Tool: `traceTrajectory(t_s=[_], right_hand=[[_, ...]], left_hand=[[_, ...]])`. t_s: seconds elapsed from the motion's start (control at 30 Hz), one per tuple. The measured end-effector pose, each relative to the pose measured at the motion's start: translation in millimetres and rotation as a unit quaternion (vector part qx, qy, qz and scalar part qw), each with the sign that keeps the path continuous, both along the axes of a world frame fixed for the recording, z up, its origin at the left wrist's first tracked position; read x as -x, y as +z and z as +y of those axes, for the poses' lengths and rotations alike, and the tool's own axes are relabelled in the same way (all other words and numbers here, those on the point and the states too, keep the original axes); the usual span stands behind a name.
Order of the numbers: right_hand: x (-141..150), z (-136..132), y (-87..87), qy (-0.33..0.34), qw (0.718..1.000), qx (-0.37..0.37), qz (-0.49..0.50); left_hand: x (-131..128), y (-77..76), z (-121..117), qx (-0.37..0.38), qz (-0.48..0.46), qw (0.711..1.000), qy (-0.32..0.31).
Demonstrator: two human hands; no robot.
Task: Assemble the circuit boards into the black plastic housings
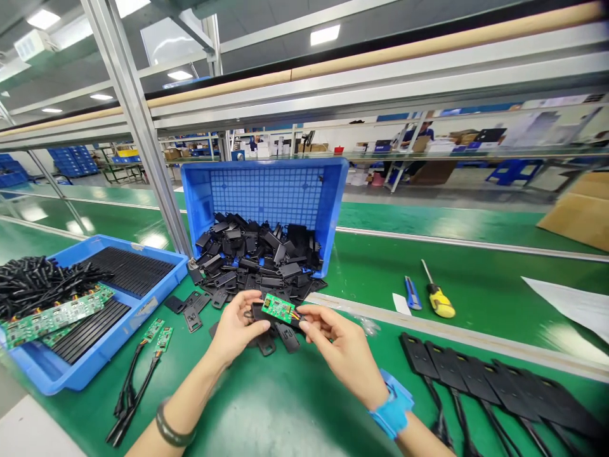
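The person's left hand (pixel 238 327) is pinching the left end of a black shell (pixel 257 313) between thumb and fingers. The right hand (pixel 335 330) is closing its thumb and fingertips on the wires (pixel 297 315) at the other end; whether it is also gripping the shell is hidden. Between the two hands, a green circuit board (pixel 278 307) is lying over the shell, above the near middle of the table (pixel 285 412), component side up. Its long axis is running left to right, the right end dipping slightly toward the person, and its wire end is pointing at the right hand. Whether the board is sitting fully inside the shell cannot be told.

Loose black cases (pixel 287 336) are lying just beneath and beyond the hands, joining a heap (pixel 266 244) that is spilling from a blue bin (pixel 264 164) tipped toward the person. To the left, two small boards (pixel 159 335) are resting with their cables (pixel 130 397) trailing toward the person, beside a blue tray (pixel 159 291) that is holding more boards and cables. To the right, cased units (pixel 457 368) are lying in an overlapping row, cables pointing nearward; beyond them a yellow screwdriver (pixel 441 301) and a utility knife (pixel 412 294) are lying near each other.
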State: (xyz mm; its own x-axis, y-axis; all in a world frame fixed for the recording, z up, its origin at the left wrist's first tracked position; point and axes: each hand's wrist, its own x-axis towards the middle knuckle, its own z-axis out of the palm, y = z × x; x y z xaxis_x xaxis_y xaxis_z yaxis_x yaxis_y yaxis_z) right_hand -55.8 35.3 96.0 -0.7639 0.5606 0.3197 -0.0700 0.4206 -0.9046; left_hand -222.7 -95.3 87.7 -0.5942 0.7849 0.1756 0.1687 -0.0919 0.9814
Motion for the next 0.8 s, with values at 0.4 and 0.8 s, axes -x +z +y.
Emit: traceTrajectory(t_s=[0.4,0.8], right_hand=[[6,-13,-12.4,0.052,0.998,-0.002,-0.027],[16,-26,-31.4,0.048,0.996,0.021,-0.070]], left_hand=[[-33,-10.8,-16,-0.131,-0.342,0.926,-0.091],[-46,-28.2,-8,-0.114,-0.293,0.948,0.037]])
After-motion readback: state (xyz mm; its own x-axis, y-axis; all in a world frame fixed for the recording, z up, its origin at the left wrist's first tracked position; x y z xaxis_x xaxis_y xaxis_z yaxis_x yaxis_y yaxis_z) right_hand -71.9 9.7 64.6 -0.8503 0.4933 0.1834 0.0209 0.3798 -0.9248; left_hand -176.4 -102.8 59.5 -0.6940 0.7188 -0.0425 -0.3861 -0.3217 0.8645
